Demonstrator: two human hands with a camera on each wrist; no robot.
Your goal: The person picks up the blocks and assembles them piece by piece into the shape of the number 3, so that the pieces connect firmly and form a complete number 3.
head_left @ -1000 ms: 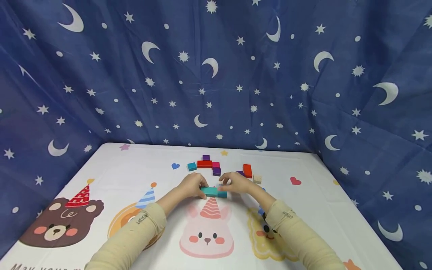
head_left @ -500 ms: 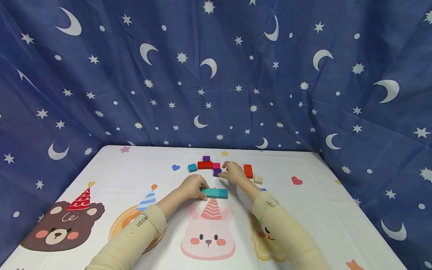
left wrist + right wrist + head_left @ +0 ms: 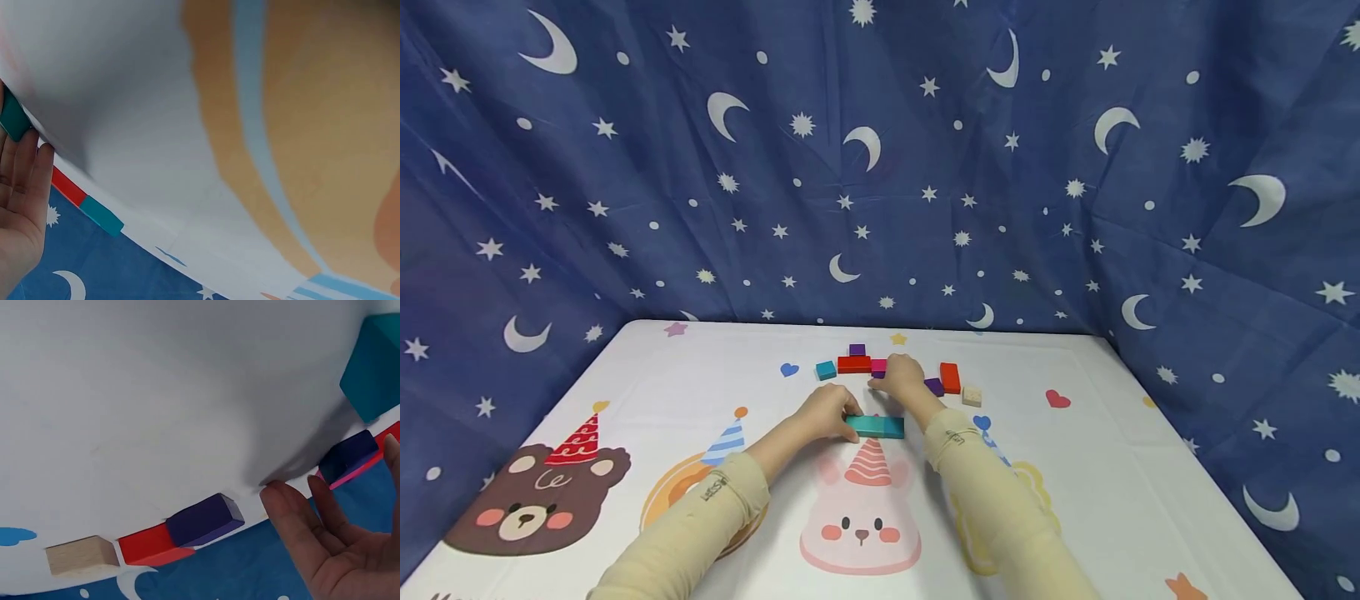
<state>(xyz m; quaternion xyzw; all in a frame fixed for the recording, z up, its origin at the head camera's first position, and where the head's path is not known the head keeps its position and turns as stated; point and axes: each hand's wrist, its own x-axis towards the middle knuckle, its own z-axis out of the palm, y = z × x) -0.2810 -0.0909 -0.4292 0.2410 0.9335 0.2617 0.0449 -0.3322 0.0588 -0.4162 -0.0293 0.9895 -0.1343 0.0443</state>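
Note:
My left hand pinches the left end of a teal block, thumb on the near side and fingers on the far side. The teal shows two shades along its length; whether it is one block or two end to end I cannot tell. Beyond it, my right hand reaches over a small purple block beside the pink block. In the right wrist view its thumb and fingers are spread about that purple block, with no clear grip on it. The right hand hides most of this block in the head view.
Farther back lie a red block, a small teal block and another purple block. To the right are a purple block, an upright-lying red block and a pale wooden block. A white printed cloth covers the table.
My right hand has left the right end of the teal block and moved away to the back, then left over the small purple block. The left hand stays at the teal block.

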